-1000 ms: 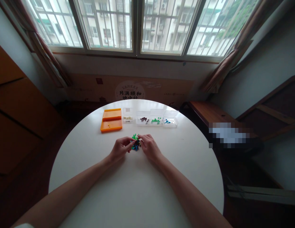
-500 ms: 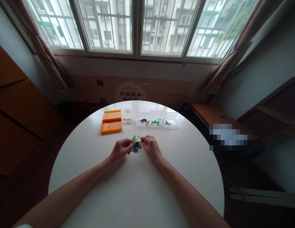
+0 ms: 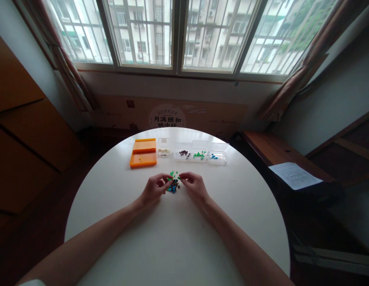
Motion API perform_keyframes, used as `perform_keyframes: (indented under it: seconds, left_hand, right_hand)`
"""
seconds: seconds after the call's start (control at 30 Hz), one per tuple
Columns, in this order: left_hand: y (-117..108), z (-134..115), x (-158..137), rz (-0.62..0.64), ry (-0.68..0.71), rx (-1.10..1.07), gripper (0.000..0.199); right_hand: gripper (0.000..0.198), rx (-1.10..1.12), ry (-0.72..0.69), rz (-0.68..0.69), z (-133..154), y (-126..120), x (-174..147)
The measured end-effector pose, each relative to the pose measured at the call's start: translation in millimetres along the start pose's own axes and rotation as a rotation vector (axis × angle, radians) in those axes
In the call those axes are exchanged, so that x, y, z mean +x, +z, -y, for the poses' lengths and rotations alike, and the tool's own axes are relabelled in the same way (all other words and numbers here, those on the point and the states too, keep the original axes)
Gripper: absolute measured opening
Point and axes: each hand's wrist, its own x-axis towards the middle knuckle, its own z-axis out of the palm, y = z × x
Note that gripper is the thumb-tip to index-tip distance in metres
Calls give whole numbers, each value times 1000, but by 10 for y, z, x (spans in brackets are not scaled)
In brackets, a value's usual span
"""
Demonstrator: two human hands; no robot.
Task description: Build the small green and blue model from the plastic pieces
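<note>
On the table (image 3: 175, 238), a pile of loose pieces (image 3: 173, 186) lies between the left hand (image 3: 156, 187) and the right hand (image 3: 196, 186). Behind it, from left to right, stand a hinged case (image 3: 150, 160) with a few pieces in its near half, a single lidded box (image 3: 168, 142) and a row of lidded compartments (image 3: 190, 160), all with pieces inside. A cabinet (image 3: 26, 139) is left of the table, a bench (image 3: 256, 145) bearing a paper sheet (image 3: 294, 175) right, a window (image 3: 177, 39) beyond.
</note>
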Motion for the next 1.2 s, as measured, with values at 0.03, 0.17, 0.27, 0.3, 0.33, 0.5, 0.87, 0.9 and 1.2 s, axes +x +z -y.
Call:
perform_keyframes:
  seconds: [0.03, 0.17, 0.27, 0.3, 0.33, 0.5, 0.87, 0.9, 1.2]
  left_hand:
    - [0, 2, 1, -3, 25, 12, 28]
    - [1, -9, 0, 20, 131, 57, 29]
    - [-3, -24, -6, 63, 166, 70, 27]
    - [-6, -24, -8, 77, 168, 73, 25]
    - [-9, -21, -10, 85, 172, 72, 24]
    - [-25, 16, -17, 100, 168, 55, 22]
    - [-36, 33, -28, 109, 148, 58, 20]
    - [-38, 34, -28, 109, 147, 60, 19]
    - [-39, 32, -22, 99, 143, 44, 17]
  right_hand:
    - [13, 109, 59, 20, 17, 3, 0]
    - [22, 371, 257, 133, 84, 7, -18]
    - [23, 421, 330, 191, 122, -4, -36]
    - [23, 430, 344, 204, 132, -8, -41]
    - [23, 439, 354, 218, 140, -11, -45]
    - [25, 466, 344, 283, 158, -14, -57]
    - [21, 479, 301, 352, 131, -13, -50]
    - [20, 475, 301, 353, 136, -14, -50]
    - [17, 460, 283, 322, 103, 19, -49]
